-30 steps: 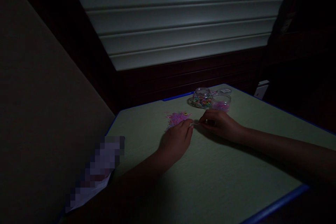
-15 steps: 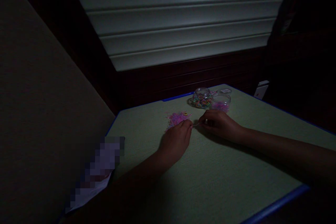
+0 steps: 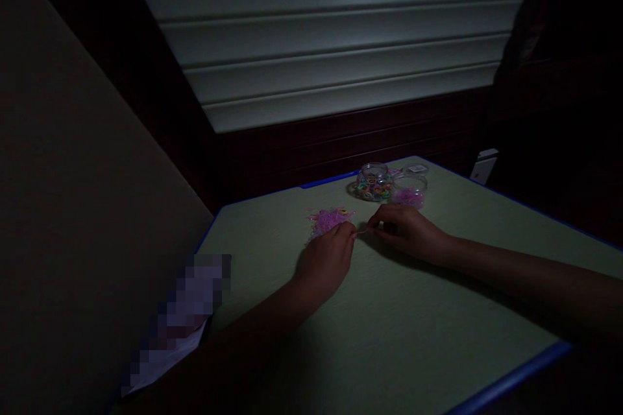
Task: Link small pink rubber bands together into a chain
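Between my two hands runs a thin, pale strand like a small elastic band (image 3: 361, 231), pinched at both ends. My left hand (image 3: 327, 260) is closed on its left end, just in front of a pile of small pink and multicoloured bands (image 3: 331, 218). My right hand (image 3: 405, 228) grips the other end between thumb and fingertips. Behind that hand stand a clear jar of colourful bands (image 3: 374, 187) and a clear open tub (image 3: 409, 189) with pink bands inside. The dim light hides the strand's exact form.
A pale green table (image 3: 409, 324) with blue edging lies under my hands. Near the tub at the back is a clear lid (image 3: 417, 170). A blurred-out sheet (image 3: 195, 298) is at the left edge. White slats (image 3: 341, 39) rise behind the table.
Almost nothing differs. My right hand's fingertips have shifted slightly left, nearer my left hand, and the strand between them looks a little shorter.
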Demonstrator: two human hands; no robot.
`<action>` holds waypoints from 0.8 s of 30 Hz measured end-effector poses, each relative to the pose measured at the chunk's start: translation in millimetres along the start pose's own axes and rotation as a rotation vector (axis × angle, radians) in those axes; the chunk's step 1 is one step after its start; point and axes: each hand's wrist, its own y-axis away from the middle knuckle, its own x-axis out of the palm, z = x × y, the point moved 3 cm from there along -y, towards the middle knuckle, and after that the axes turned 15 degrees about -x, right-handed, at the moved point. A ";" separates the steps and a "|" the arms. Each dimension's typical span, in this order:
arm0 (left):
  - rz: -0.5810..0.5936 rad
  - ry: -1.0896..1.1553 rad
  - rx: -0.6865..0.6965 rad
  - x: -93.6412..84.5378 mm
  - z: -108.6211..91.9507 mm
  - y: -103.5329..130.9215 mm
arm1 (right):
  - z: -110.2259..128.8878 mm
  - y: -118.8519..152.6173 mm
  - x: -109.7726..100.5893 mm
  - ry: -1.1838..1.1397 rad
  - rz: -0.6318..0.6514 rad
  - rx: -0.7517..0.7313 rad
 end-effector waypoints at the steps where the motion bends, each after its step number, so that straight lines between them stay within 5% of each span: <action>1: 0.003 0.000 -0.005 -0.1 0.0 -0.1 | 0.0 -0.4 -0.3 0.002 -0.006 0.000; 24: 0.005 -0.003 0.019 -0.7 -1.0 0.7 | 2.2 0.2 -0.6 -0.015 -0.028 0.029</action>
